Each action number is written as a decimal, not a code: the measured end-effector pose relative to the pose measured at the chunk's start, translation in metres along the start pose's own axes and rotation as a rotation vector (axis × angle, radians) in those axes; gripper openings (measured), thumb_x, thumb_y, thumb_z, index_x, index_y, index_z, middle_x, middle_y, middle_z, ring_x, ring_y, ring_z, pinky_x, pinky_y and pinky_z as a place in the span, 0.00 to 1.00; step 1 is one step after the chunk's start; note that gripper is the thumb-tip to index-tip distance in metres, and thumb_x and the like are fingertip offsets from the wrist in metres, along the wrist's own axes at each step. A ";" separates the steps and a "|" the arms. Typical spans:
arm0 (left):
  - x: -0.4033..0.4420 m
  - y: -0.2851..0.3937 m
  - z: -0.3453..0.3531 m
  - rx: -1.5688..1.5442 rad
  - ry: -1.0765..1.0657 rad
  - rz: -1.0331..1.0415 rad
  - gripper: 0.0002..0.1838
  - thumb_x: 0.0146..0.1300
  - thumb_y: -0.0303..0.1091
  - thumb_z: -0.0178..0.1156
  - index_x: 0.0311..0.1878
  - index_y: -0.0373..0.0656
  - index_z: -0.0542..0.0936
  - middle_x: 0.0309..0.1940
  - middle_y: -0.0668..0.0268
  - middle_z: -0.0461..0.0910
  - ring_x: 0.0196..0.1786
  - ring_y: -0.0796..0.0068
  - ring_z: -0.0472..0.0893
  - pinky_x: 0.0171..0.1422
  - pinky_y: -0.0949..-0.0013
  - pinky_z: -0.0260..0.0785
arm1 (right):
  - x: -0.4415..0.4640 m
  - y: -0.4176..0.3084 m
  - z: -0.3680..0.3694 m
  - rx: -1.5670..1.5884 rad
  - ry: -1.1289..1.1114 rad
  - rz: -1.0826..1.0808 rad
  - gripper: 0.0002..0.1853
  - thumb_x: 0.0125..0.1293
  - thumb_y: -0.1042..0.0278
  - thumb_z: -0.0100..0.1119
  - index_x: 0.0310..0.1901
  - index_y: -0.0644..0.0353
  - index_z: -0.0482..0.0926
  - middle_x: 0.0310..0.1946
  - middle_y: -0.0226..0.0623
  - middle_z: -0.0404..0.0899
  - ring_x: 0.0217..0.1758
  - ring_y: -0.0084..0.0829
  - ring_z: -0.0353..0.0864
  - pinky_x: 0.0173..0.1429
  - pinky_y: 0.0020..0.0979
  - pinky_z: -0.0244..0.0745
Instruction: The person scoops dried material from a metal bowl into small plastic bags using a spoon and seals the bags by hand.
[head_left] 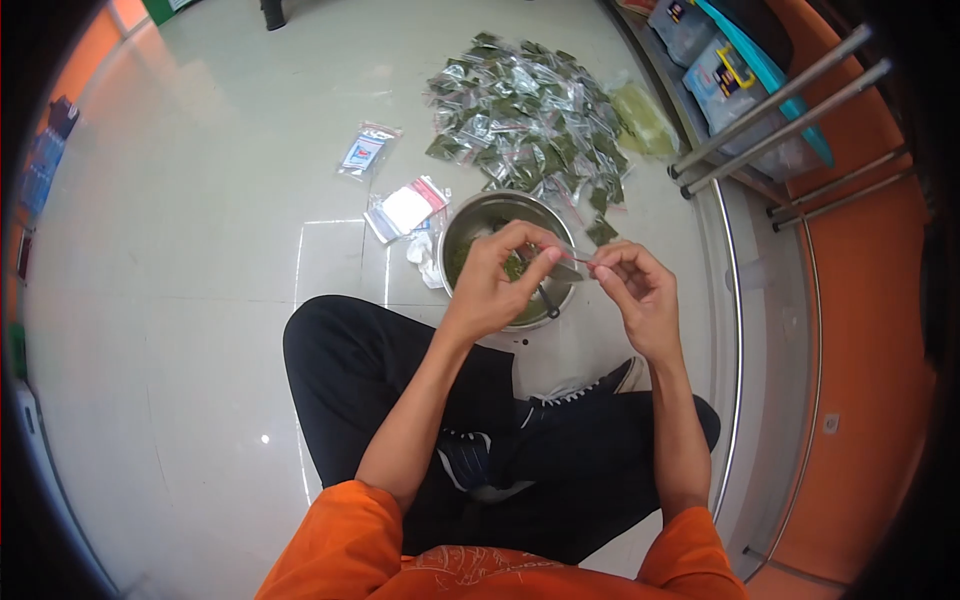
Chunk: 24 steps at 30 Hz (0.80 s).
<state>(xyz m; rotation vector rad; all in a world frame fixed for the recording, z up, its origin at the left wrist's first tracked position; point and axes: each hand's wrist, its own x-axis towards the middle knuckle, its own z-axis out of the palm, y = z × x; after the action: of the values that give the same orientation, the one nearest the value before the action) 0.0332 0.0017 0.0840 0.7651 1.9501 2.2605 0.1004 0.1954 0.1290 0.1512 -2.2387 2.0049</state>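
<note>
Between my two hands, above the right part of a round metal bowl, is a small clear plastic bag point(568, 268) with a reddish top edge and something dark green in its lower part. My left hand point(500, 278) pinches the bag's left end between thumb and fingers. The fingertips of my right hand point(638, 290) close on its right end. Under the hands, the metal bowl point(447, 290) stands on the floor with green leafy stuff inside. A dark handle point(549, 300) leans over the bowl's near right side.
Many filled green bags point(530, 115) lie piled beyond the bowl, beside a yellow-green bag point(643, 118). Packs of empty bags point(407, 209) and a white crumpled tissue point(422, 258) lie left of it. Metal rails point(780, 100) and plastic boxes point(720, 75) stand at right.
</note>
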 end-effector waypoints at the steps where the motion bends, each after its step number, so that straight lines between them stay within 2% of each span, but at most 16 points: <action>1: 0.000 0.001 0.001 0.007 0.028 0.012 0.05 0.68 0.25 0.64 0.41 0.33 0.84 0.41 0.59 0.85 0.47 0.72 0.82 0.57 0.68 0.72 | 0.002 0.002 0.003 0.039 0.047 0.016 0.07 0.69 0.82 0.63 0.47 0.67 0.78 0.44 0.33 0.80 0.50 0.22 0.79 0.59 0.26 0.74; 2: 0.001 0.002 0.000 0.014 0.056 0.024 0.05 0.68 0.25 0.64 0.41 0.33 0.84 0.40 0.60 0.85 0.46 0.72 0.82 0.57 0.68 0.72 | 0.006 0.003 0.006 0.033 0.027 0.016 0.07 0.69 0.82 0.63 0.47 0.67 0.78 0.44 0.33 0.80 0.50 0.22 0.79 0.59 0.26 0.74; 4: 0.003 -0.005 -0.008 0.028 0.071 0.025 0.07 0.69 0.26 0.63 0.44 0.32 0.85 0.42 0.59 0.86 0.48 0.72 0.83 0.58 0.68 0.72 | 0.016 0.004 0.012 0.044 0.151 0.050 0.12 0.67 0.84 0.63 0.50 0.67 0.77 0.42 0.35 0.82 0.49 0.22 0.81 0.59 0.27 0.76; 5: 0.006 -0.010 -0.012 0.042 0.105 0.052 0.08 0.70 0.26 0.62 0.47 0.33 0.85 0.44 0.59 0.86 0.49 0.71 0.83 0.59 0.68 0.72 | 0.024 0.009 0.014 0.035 0.170 0.025 0.15 0.66 0.84 0.65 0.52 0.67 0.76 0.38 0.34 0.83 0.44 0.22 0.82 0.54 0.25 0.77; 8: 0.012 -0.013 -0.028 0.010 0.229 0.059 0.12 0.73 0.29 0.59 0.53 0.34 0.86 0.48 0.58 0.87 0.53 0.70 0.84 0.62 0.67 0.72 | 0.062 0.016 0.008 -0.034 0.146 0.061 0.14 0.65 0.82 0.65 0.51 0.67 0.77 0.37 0.33 0.84 0.42 0.20 0.81 0.48 0.23 0.76; 10: 0.017 -0.015 -0.045 -0.159 0.526 -0.012 0.12 0.75 0.32 0.58 0.50 0.33 0.85 0.48 0.59 0.87 0.50 0.69 0.84 0.58 0.66 0.73 | 0.099 0.031 0.000 -0.054 0.158 0.071 0.12 0.65 0.80 0.65 0.50 0.67 0.79 0.37 0.34 0.84 0.39 0.20 0.81 0.46 0.22 0.75; 11: 0.016 -0.014 -0.055 -0.166 0.540 -0.011 0.12 0.75 0.32 0.58 0.50 0.33 0.85 0.48 0.59 0.87 0.50 0.69 0.84 0.58 0.66 0.73 | 0.120 0.037 -0.004 -0.058 0.207 0.093 0.11 0.66 0.79 0.64 0.49 0.67 0.80 0.37 0.34 0.85 0.39 0.20 0.80 0.46 0.23 0.75; 13: 0.014 0.005 -0.077 -0.309 0.755 -0.147 0.16 0.78 0.36 0.55 0.49 0.32 0.85 0.46 0.62 0.86 0.49 0.74 0.82 0.56 0.67 0.73 | 0.168 0.066 -0.024 -0.094 0.293 0.133 0.12 0.65 0.78 0.64 0.50 0.69 0.82 0.38 0.36 0.86 0.40 0.22 0.82 0.48 0.25 0.76; 15: 0.012 0.010 -0.089 -0.355 0.847 -0.142 0.17 0.79 0.37 0.54 0.49 0.32 0.85 0.44 0.63 0.86 0.47 0.76 0.82 0.55 0.68 0.72 | 0.207 0.121 -0.050 -0.134 0.322 0.155 0.13 0.65 0.76 0.64 0.51 0.70 0.82 0.39 0.38 0.87 0.40 0.25 0.83 0.49 0.27 0.77; 17: 0.011 0.017 -0.098 -0.421 0.981 -0.143 0.19 0.80 0.39 0.52 0.46 0.32 0.85 0.40 0.63 0.84 0.43 0.79 0.80 0.51 0.72 0.71 | 0.232 0.165 -0.061 -1.127 0.581 -0.057 0.18 0.62 0.72 0.65 0.53 0.70 0.83 0.40 0.46 0.88 0.44 0.33 0.87 0.52 0.31 0.79; 19: 0.007 0.019 -0.107 -0.446 0.983 -0.135 0.18 0.80 0.40 0.53 0.46 0.33 0.84 0.42 0.62 0.84 0.45 0.76 0.80 0.53 0.70 0.70 | 0.233 0.150 -0.003 -1.012 0.450 0.001 0.21 0.61 0.68 0.66 0.55 0.68 0.83 0.42 0.51 0.87 0.47 0.40 0.88 0.54 0.35 0.80; 21: 0.005 0.023 -0.112 -0.488 0.986 -0.133 0.17 0.79 0.41 0.53 0.46 0.35 0.83 0.45 0.62 0.83 0.48 0.74 0.79 0.55 0.68 0.69 | 0.222 0.144 0.065 -0.791 0.101 -0.073 0.19 0.62 0.65 0.65 0.52 0.66 0.84 0.41 0.49 0.88 0.45 0.41 0.88 0.51 0.36 0.81; 22: 0.003 0.022 -0.114 -0.495 0.983 -0.144 0.17 0.79 0.41 0.53 0.46 0.35 0.83 0.45 0.62 0.83 0.48 0.74 0.79 0.55 0.68 0.69 | 0.218 0.136 0.098 -0.806 -0.109 0.034 0.19 0.63 0.62 0.67 0.50 0.66 0.85 0.41 0.48 0.88 0.44 0.39 0.89 0.50 0.37 0.81; 23: 0.002 0.022 -0.115 -0.531 0.992 -0.128 0.17 0.79 0.41 0.53 0.46 0.36 0.83 0.45 0.62 0.83 0.48 0.75 0.79 0.55 0.68 0.69 | 0.220 0.171 0.113 -0.746 -0.250 0.018 0.19 0.62 0.58 0.69 0.46 0.66 0.86 0.40 0.48 0.88 0.43 0.42 0.88 0.48 0.39 0.81; 24: 0.002 0.022 -0.117 -0.569 1.000 -0.107 0.17 0.79 0.41 0.54 0.46 0.36 0.82 0.44 0.62 0.82 0.48 0.75 0.79 0.55 0.68 0.69 | 0.223 0.190 0.137 -0.938 -0.341 0.133 0.19 0.62 0.57 0.71 0.43 0.68 0.85 0.38 0.50 0.87 0.43 0.48 0.87 0.51 0.44 0.81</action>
<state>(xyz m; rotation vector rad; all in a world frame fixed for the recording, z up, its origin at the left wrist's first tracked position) -0.0094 -0.1088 0.0960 -0.6318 1.2702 3.1819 -0.1546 0.0835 -0.0351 0.2504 -3.1971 0.8127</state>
